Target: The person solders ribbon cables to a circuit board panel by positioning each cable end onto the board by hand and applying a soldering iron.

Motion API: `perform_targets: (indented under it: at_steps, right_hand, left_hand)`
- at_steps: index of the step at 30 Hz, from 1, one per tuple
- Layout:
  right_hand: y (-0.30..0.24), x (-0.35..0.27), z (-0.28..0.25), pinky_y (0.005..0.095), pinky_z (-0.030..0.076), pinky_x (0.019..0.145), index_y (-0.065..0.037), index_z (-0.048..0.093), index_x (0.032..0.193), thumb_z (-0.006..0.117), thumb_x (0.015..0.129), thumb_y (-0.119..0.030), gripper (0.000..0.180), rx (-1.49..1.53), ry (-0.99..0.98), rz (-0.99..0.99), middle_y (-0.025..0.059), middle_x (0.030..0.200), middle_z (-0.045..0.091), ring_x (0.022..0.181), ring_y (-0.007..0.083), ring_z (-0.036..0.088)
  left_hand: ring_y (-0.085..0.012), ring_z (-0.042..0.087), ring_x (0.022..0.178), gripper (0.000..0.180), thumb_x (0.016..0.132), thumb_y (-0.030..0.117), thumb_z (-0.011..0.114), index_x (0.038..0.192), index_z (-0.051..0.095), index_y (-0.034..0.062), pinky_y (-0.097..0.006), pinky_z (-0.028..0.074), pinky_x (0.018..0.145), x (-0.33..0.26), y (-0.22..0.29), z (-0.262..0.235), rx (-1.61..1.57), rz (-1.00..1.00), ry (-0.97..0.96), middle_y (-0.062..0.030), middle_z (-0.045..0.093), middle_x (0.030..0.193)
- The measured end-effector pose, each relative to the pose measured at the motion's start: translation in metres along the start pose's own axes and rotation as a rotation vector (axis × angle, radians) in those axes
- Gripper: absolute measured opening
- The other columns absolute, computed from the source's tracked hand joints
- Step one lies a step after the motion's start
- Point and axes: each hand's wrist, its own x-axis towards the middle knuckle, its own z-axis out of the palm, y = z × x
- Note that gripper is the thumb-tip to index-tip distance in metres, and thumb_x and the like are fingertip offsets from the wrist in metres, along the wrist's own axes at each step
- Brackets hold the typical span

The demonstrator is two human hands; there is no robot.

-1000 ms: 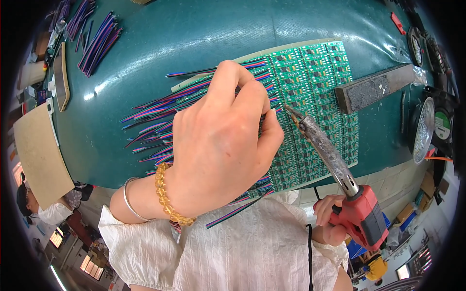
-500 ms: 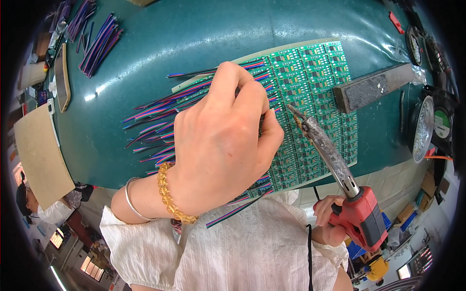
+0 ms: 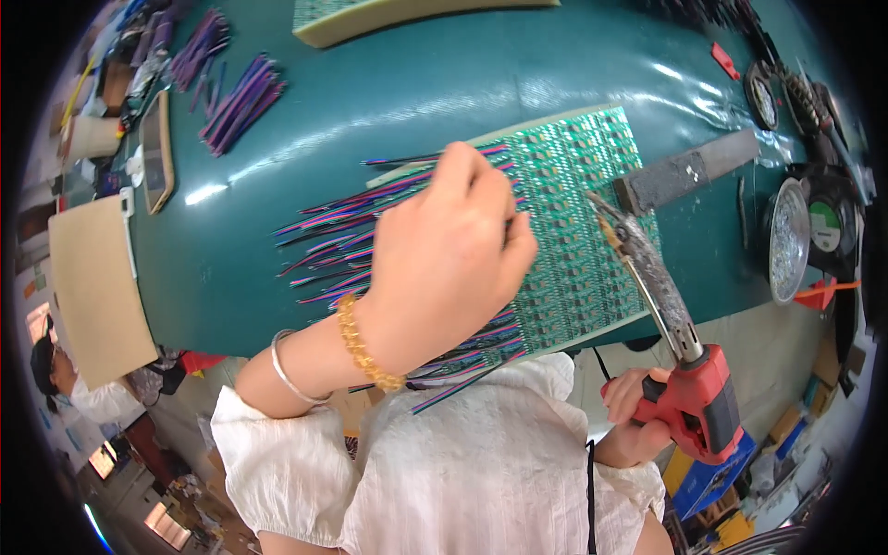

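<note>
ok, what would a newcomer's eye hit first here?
The red-handled soldering iron in the right hand, right of centre, its tip over the green circuit boards. Then the left hand mid-picture, among coloured wires, with a yellow bead bracelet at its wrist. Wire bundles lie upper left.

On the green table's left side, a phone lies near a tan board edged by a white strip. A red piece lies far right. Beyond are a co-worker, lower left, and a blue box, lower right.
</note>
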Motion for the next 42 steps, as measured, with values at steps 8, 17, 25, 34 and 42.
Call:
perform_targets:
  at_steps: [8, 17, 25, 34, 42]
  right_hand:
    - [-0.001, -0.021, -0.01, 0.0302, 0.041, 0.049, 0.003, 0.043, 0.132, 0.062, 0.084, -0.063, 0.084, -0.028, 0.194, 0.073, 0.0017, 0.058, 0.049, 0.048, 0.015, 0.047]
    - [0.003, -0.022, -0.009, 0.0271, 0.039, 0.045, 0.007, 0.042, 0.131, 0.059, 0.091, -0.054, 0.074, -0.015, 0.184, 0.001, 0.0018, 0.055, 0.047, 0.043, 0.0125, 0.043]
    - [-0.005, -0.022, -0.006, 0.0304, 0.042, 0.052, 0.002, 0.043, 0.133, 0.061, 0.083, -0.064, 0.085, -0.073, 0.276, 0.143, -0.0006, 0.059, 0.048, 0.05, 0.0134, 0.047]
    - [-0.001, -0.02, -0.01, 0.0278, 0.04, 0.043, 0.004, 0.045, 0.127, 0.062, 0.087, -0.06, 0.077, -0.039, 0.292, 0.075, 0.0008, 0.053, 0.049, 0.04, 0.0136, 0.046]
    - [0.0, -0.019, -0.012, 0.0274, 0.04, 0.042, 0.004, 0.045, 0.126, 0.063, 0.086, -0.061, 0.078, -0.035, 0.328, 0.064, -0.0001, 0.052, 0.049, 0.04, 0.0133, 0.046]
  left_hand:
    - [-0.028, 0.057, 0.09, 0.016, 0.085, 0.021, 0.066, 0.09, 0.061, 0.0067, -0.04, 0.046, 0.078, 0.023, -0.075, -0.063, 0.64, 0.034, 0.322, -0.0109, 0.059, 0.09]
    - [-0.0241, 0.057, 0.085, 0.011, 0.084, 0.01, 0.068, 0.092, 0.061, 0.0069, -0.038, 0.041, 0.08, 0.033, -0.154, -0.085, 0.721, 0.212, 0.285, -0.0048, 0.059, 0.087]
    - [-0.0214, 0.061, 0.073, 0.009, 0.092, 0.003, 0.061, 0.099, 0.057, -0.0004, -0.03, 0.049, 0.07, 0.017, -0.072, -0.065, 0.005, 0.01, 0.257, -0.01, 0.063, 0.085]
    - [-0.0092, 0.057, 0.068, 0.01, 0.09, 0.005, 0.066, 0.097, 0.066, -0.0021, -0.024, 0.047, 0.062, 0.013, -0.026, -0.041, -0.357, -0.116, 0.042, -0.0063, 0.065, 0.081]
    - [-0.0166, 0.062, 0.068, 0.009, 0.089, 0.007, 0.067, 0.094, 0.066, -0.0009, -0.027, 0.048, 0.064, 0.038, -0.071, -0.039, -0.003, -0.058, 0.191, -0.0095, 0.068, 0.08]
